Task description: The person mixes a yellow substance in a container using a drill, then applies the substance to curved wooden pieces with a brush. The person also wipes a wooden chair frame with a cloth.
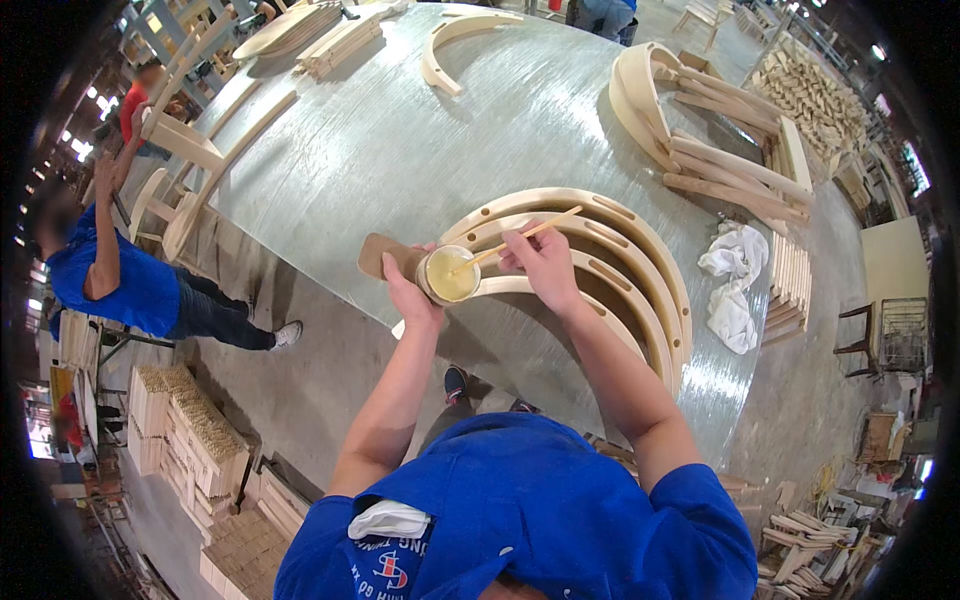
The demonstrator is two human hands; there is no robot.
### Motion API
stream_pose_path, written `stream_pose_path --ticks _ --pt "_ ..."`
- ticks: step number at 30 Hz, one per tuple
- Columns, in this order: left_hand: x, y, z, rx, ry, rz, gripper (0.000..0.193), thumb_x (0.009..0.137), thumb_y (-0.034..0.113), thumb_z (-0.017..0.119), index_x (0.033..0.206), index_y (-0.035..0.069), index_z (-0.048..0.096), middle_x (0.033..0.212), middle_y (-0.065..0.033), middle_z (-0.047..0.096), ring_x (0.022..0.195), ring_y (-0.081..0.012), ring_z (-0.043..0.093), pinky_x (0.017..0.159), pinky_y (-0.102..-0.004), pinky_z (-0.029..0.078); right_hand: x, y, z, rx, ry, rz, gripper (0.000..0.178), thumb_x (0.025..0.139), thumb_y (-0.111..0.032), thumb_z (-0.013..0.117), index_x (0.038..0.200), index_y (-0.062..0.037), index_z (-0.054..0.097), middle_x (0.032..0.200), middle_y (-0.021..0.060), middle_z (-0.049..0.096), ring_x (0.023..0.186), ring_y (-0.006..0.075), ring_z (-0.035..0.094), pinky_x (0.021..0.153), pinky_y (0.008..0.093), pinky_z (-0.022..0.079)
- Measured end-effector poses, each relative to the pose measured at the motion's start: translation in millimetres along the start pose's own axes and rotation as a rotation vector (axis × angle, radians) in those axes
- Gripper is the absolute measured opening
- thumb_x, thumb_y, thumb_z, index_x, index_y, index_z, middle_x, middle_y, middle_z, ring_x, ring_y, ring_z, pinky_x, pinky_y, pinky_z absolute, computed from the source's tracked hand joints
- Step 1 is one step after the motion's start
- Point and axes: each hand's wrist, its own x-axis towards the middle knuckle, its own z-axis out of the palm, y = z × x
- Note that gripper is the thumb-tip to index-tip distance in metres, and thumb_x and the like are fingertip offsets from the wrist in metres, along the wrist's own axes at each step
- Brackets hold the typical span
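My left hand is closed around a small cup of pale yellow liquid, probably glue, tilted so its mouth shows. Beside the cup, a flat brown piece sticks out past the same hand; how it is held is partly hidden. Between the fingers of my right hand is a thin wooden stick, its lower end dipped in the liquid. Just beyond and below both hands, several curved wooden pieces with slots and holes lie nested on the metal-topped table.
More curved wood and straight parts sit at the far right of the table. White rags lie near its right edge. At left, a person in blue stands by a chair frame. Stacked wood stands on the floor.
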Motion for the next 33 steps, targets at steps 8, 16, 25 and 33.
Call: stream_pose_path --ticks 8,16,25,33 --pt "-15 4 0 -0.048 0.059 -0.075 0.053 0.091 0.052 0.035 0.102 0.002 0.045 0.098 -0.016 0.058 0.095 -0.0276 0.057 0.088 -0.0394 0.045 -18 6 -17 0.499 0.034 0.165 0.01 0.087 -0.009 0.056 0.086 -0.0008 0.051 0.077 0.0121 0.061 0.068 0.0207 0.062 0.067 0.0322 0.054" --pt "-8 22 -10 -0.079 0.009 -0.108 0.051 0.092 0.05 0.034 0.103 0.001 0.044 0.102 -0.0178 0.056 0.099 -0.0282 0.055 0.091 -0.0402 0.043 -43 28 17 0.637 0.205 0.272 0.01 0.087 -0.012 0.056 0.09 -0.0046 0.051 0.083 0.01 0.062 0.072 0.0182 0.063 0.066 0.0325 0.055" --pt "-3 34 -23 -0.087 -0.063 -0.109 0.048 0.093 0.047 0.034 0.101 0.0 0.045 0.097 -0.0158 0.057 0.092 -0.025 0.057 0.087 -0.0378 0.045 -55 6 43 0.139 0.309 -0.024 0.02 0.085 -0.019 0.061 0.079 -0.002 0.054 0.069 0.0061 0.059 0.058 0.0098 0.058 0.051 0.0231 0.052" --pt "3 45 -30 -0.061 -0.13 -0.105 0.048 0.093 0.046 0.035 0.1 0.0 0.046 0.093 -0.016 0.058 0.09 -0.0244 0.057 0.084 -0.0376 0.047 -53 -8 72 -0.126 0.285 -0.087 0.017 0.087 -0.016 0.06 0.08 -0.0017 0.053 0.068 0.0069 0.06 0.056 0.0108 0.059 0.053 0.0235 0.052"
